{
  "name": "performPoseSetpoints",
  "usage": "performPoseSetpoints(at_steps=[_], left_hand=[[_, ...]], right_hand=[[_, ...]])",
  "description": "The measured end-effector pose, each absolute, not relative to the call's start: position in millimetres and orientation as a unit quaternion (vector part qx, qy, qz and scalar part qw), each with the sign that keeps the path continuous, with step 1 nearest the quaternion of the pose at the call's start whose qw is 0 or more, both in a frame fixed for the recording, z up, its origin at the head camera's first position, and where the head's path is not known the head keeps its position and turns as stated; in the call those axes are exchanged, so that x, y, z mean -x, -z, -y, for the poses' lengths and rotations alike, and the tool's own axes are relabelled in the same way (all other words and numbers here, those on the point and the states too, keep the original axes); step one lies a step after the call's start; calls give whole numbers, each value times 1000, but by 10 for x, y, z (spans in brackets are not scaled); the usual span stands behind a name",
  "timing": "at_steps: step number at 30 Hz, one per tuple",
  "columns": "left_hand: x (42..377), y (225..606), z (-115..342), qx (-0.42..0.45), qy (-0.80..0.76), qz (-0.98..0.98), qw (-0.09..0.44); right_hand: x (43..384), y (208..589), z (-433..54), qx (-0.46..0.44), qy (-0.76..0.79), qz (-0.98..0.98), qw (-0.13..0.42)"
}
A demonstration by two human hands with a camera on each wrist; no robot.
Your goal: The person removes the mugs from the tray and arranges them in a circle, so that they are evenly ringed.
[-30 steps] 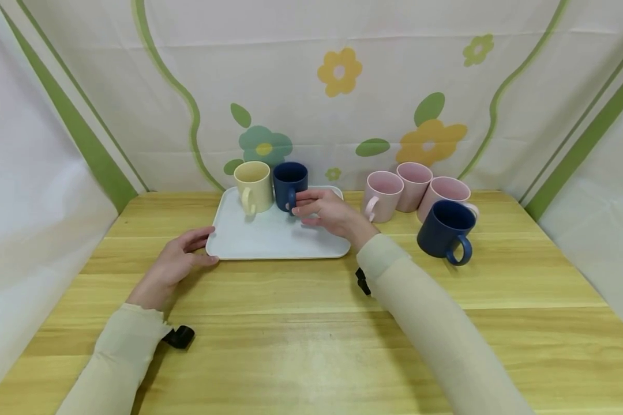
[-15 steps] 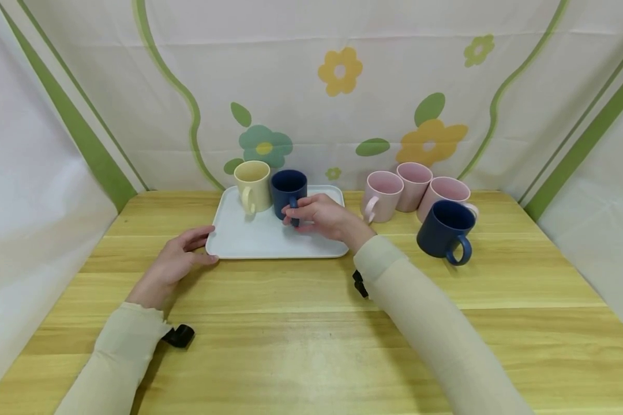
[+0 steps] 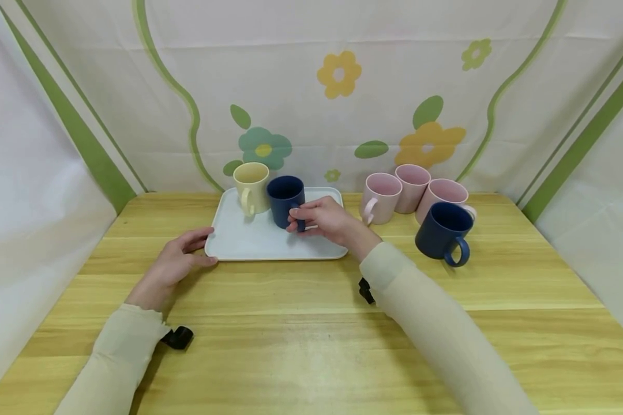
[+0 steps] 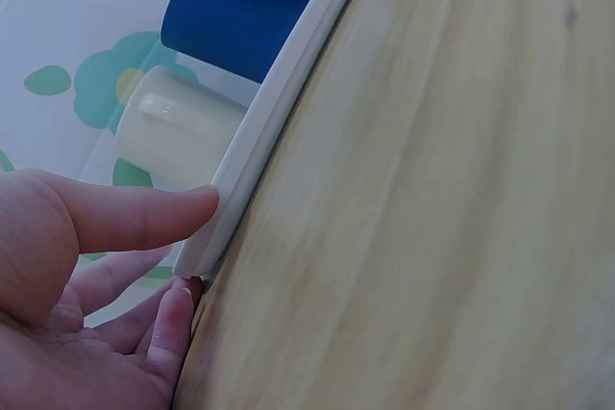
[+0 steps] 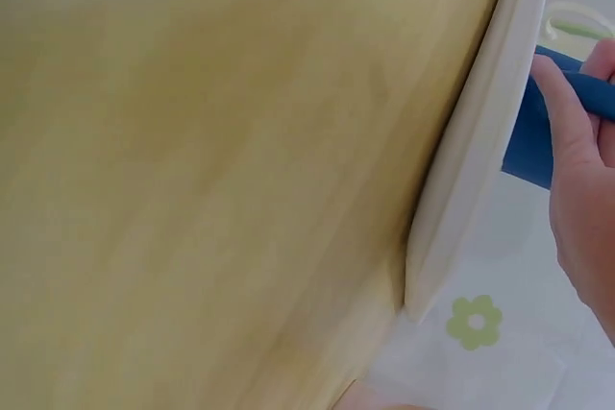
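My right hand [image 3: 324, 222] pinches the handle of a dark blue mug [image 3: 284, 202], which stands upright on a white rectangular tray [image 3: 254, 245]. The same grip on the handle shows at the edge of the right wrist view. A pale yellow mug [image 3: 251, 187] is on the tray just left of the blue one, its handle toward the front. At the tray's front left corner, my left hand [image 3: 179, 259] holds on, thumb [image 4: 154, 218] against the front rim and fingers at the left side. The left wrist view has both mugs behind the rim.
Right of the tray stand three pink mugs, the left one [image 3: 381, 199] closest to my right forearm. A second dark blue mug [image 3: 441, 233] is in front of them. The wooden table [image 3: 291, 346] ends at a flowered cloth backdrop [image 3: 301, 86].
My right hand has taken the blue mug's handle and brought the mug a little toward the front and left on the tray. My left hand has stayed at the tray's corner.
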State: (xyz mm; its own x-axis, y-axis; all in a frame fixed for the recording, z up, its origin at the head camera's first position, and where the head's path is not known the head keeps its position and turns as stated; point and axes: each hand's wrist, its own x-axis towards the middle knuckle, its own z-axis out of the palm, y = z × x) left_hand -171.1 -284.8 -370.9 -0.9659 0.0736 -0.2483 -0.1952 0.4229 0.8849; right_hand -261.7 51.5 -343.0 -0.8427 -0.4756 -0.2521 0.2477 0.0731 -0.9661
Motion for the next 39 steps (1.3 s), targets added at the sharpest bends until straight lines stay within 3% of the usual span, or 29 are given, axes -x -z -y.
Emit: performPoseSetpoints(at_steps=[18,39], left_hand=[[1697,3702,2828,39,-537,-833,128],[1683,3714,2850,32,-532,-836,131]], right_hand=[[2276,3286,-769,108,680,-704,170],[1808,3131,-1252,93,706,-686,152]])
